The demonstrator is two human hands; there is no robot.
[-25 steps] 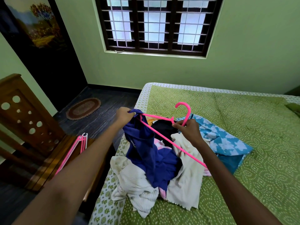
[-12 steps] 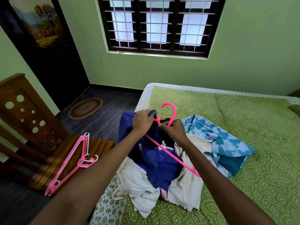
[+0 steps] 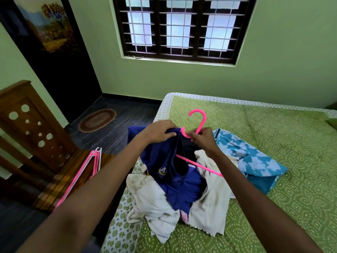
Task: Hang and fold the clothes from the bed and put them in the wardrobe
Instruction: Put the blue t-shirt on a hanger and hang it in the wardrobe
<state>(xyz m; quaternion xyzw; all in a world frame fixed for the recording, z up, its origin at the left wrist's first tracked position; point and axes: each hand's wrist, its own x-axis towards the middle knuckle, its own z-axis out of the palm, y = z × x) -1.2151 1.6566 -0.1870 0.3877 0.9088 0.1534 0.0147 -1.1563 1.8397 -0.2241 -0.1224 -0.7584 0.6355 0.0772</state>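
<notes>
Clothes lie in one heap (image 3: pixel 175 203) at the near left corner of the bed (image 3: pixel 273 143), and you are holding one of them above it: a dark blue garment (image 3: pixel 164 161) with a small crest on its front. It hangs from your hands down onto the heap. Around it you can count two cream pieces, one ribbed (image 3: pixel 156 212) at the left and one smoother (image 3: pixel 209 207) at the right, a blue cloth with white flowers (image 3: pixel 255 159) spread out to the right, and a sliver of pink fabric (image 3: pixel 183 217) showing low between the cream ones. Something black sits under the blue garment; what it is cannot be told.

One pink hanger (image 3: pixel 197 125) is in your grasp, hook upward, its one visible arm slanting down to the right across the heap. Your right hand (image 3: pixel 204 141) has its fingers curled round the hanger just below the hook. Your left hand (image 3: pixel 160 132) lies on top of the blue garment's upper edge, fingers bent over the cloth and gripping it, just beside the hanger's neck. Both forearms reach forward, and the hands nearly meet.

Off the bed to the left, a bundle of spare hangers (image 3: pixel 87 167), pink with at least one white, rests on a wooden chair (image 3: pixel 27 128). One oval mat (image 3: pixel 97 120) lies on the dark floor, and one barred window (image 3: pixel 182 28) is set in the green wall.
</notes>
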